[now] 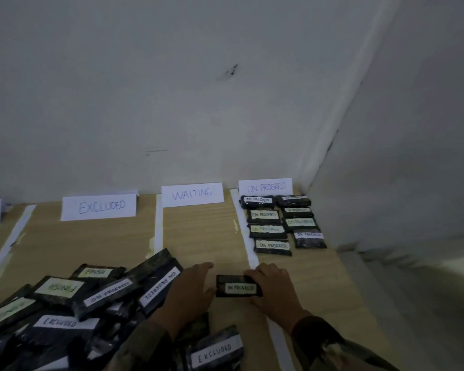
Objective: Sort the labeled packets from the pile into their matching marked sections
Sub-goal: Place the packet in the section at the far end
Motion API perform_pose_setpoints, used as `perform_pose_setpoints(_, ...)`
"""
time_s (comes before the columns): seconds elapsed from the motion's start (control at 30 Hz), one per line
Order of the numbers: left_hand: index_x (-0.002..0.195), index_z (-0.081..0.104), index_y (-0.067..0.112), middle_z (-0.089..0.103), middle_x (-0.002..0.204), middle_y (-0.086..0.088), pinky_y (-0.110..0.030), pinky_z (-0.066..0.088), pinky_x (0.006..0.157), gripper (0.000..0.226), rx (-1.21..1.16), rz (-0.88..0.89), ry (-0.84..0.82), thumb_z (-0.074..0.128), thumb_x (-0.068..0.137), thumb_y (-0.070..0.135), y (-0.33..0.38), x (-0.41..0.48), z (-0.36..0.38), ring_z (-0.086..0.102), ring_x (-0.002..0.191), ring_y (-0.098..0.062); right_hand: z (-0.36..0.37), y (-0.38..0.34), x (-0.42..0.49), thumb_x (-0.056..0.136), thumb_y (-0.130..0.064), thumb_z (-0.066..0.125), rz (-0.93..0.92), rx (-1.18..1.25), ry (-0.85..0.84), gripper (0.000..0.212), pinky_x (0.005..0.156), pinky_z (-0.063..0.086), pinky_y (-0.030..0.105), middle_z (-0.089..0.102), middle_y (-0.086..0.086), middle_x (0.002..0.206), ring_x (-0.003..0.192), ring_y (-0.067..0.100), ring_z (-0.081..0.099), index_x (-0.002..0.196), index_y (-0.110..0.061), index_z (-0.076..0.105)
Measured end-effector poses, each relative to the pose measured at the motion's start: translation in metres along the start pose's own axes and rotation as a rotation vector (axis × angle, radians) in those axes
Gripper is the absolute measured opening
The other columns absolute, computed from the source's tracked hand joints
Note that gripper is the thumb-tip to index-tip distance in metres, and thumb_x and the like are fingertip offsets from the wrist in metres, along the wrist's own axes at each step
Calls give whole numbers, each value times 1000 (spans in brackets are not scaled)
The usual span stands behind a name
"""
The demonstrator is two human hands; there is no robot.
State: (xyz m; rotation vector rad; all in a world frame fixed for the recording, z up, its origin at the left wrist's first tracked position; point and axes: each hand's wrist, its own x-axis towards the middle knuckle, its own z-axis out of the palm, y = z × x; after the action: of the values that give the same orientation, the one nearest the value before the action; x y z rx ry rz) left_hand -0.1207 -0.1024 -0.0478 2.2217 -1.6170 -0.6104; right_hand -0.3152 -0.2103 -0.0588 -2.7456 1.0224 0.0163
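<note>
Both hands grip a black plastic packet labelled ON PROGRESS [238, 286]: left hand [192, 286], right hand [272, 286]. Its right end hides under fingers. The near-left pile of dark packets [73, 311] runs off frame.

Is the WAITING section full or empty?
Empty: only bare wood shows below the WAITING sign, while the ON PROGRESS section holds packets.

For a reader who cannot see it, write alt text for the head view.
Two hands, left hand and right hand, grip an ON PROGRESS packet on a wooden table. Eight packets fill the ON PROGRESS section; the WAITING sign and EXCLUDED sign stand behind bare sections, beside a mixed pile.
</note>
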Motion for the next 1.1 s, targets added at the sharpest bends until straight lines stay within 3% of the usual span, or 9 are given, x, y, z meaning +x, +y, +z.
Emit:
perform_pose_setpoints(0.13,144,26,22,32,148,-1,-36,30,108,59,77,60,-18,47,92,39,26,9,24,29,137,-21,-5,47,-15,52,-45,70,102,6,30,48,56,36,28,58,-6,83,71,20,58,98,-32,63)
perform_pose_setpoints(0.27,139,39,16,40,144,-6,-44,34,104,60,84,116,44,52,84,37,55,21,44,34,136,-29,-17,92,-25,67,-41,74,212,12,-13,57,74,41,38,59,2,107,98,29,54,120,-25,60)
perform_pose_setpoints(0.37,146,22,24,21,153,3,-36,19,113,61,114,124,4,48,91,35,76,31,58,13,143,-18,-23,124,-27,78,-42,67,260,18,-31,58,84,38,32,50,0,121,110,23,45,132,-28,48)
perform_pose_setpoints(0.43,146,20,25,19,153,4,-35,17,115,62,121,127,10,48,92,37,89,40,67,11,143,-16,-23,145,-27,82,-38,65,296,51,-34,57,89,39,29,46,0,125,114,21,42,134,-28,45)
perform_pose_setpoints(0.53,142,29,24,30,149,3,-39,26,112,62,105,135,8,55,87,35,101,49,82,23,140,-21,-21,173,-24,83,-36,65,329,50,-39,58,94,39,27,42,-1,129,117,19,40,136,-28,43)
perform_pose_setpoints(0.6,130,49,21,54,131,0,-42,46,94,65,128,180,8,71,69,32,103,55,92,49,125,-28,-19,189,-20,83,-37,65,328,39,-37,59,95,39,26,42,-2,131,118,19,39,136,-29,43)
perform_pose_setpoints(0.67,117,58,19,66,113,0,-35,55,75,68,146,199,64,75,53,33,106,59,101,64,106,-26,-17,201,-15,83,-36,65,329,35,-34,59,96,39,26,41,-2,133,119,19,38,137,-29,42)
perform_pose_setpoints(0.87,119,49,20,64,115,0,-32,54,76,59,134,213,124,48,62,38,112,67,120,56,112,-23,-7,217,-9,79,-41,68,328,68,20,61,99,40,30,39,0,139,122,21,39,133,-24,48)
perform_pose_setpoints(1.1,118,51,17,61,117,-6,-35,54,76,61,126,130,91,44,61,35,111,76,123,56,111,-25,2,216,-11,76,-37,72,284,154,166,37,83,41,36,56,2,116,104,26,53,111,-28,68)
